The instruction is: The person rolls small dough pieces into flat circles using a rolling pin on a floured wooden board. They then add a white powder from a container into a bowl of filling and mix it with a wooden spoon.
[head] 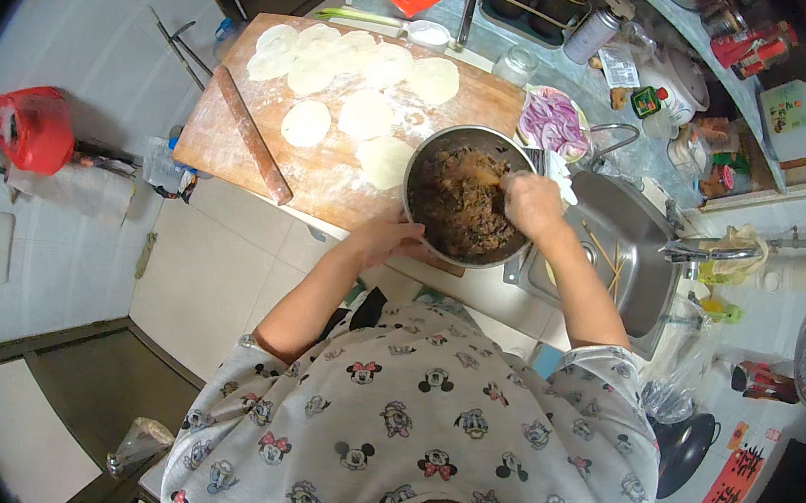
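A deep steel bowl [453, 135] holds a brown minced filling [472, 218] with dark bits in it. My left hand [388, 239] grips the bowl's near-left rim, thumb on the edge and fingers partly hidden below. In my right hand [534, 203] is a spoon-like utensil [485, 176], its far end sunk in the filling. The bowl overlaps the right end of a floured wooden board [230, 168]. Flat dough rounds [306, 123] lie singly there, and several overlapping dough rounds [433, 81] line the far side. A wooden rolling pin [252, 136] rests diagonally at the left.
Sliced red onion [553, 122] fills a dish beyond the bowl. To the right is a steel sink [639, 308] with chopsticks [609, 264] in it, under a faucet [709, 249]. A glass jar [517, 65] and a small white bowl [428, 33] stand behind the board.
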### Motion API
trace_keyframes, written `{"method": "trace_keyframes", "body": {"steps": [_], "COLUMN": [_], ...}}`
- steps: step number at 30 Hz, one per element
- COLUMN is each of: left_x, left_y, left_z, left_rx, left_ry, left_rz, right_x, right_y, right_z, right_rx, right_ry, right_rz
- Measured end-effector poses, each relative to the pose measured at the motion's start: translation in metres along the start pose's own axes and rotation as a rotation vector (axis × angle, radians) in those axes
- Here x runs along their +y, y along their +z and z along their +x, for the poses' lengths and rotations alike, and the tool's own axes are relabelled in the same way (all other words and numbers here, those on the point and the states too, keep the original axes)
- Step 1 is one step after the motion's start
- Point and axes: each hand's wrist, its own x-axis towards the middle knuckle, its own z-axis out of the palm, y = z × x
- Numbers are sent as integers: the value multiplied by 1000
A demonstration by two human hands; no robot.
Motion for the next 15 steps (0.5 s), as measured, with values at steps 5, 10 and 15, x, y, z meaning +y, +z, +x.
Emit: {"method": "trace_keyframes", "body": {"steps": [5,10,15], "left_x": [8,9,6], "left_y": [-26,-16,-11], "left_z": [38,68,73], "left_rx": [392,633,679], "left_ry": [342,709,832], "left_rz": [674,564,547], "right_x": [-16,-64,-48], "right_y": [38,-20,17], "right_z": [10,-21,-9], "right_rx": [27,-138,-213], "right_ry": [-56,-50,227], "right_rz": [-76,117,170]}}
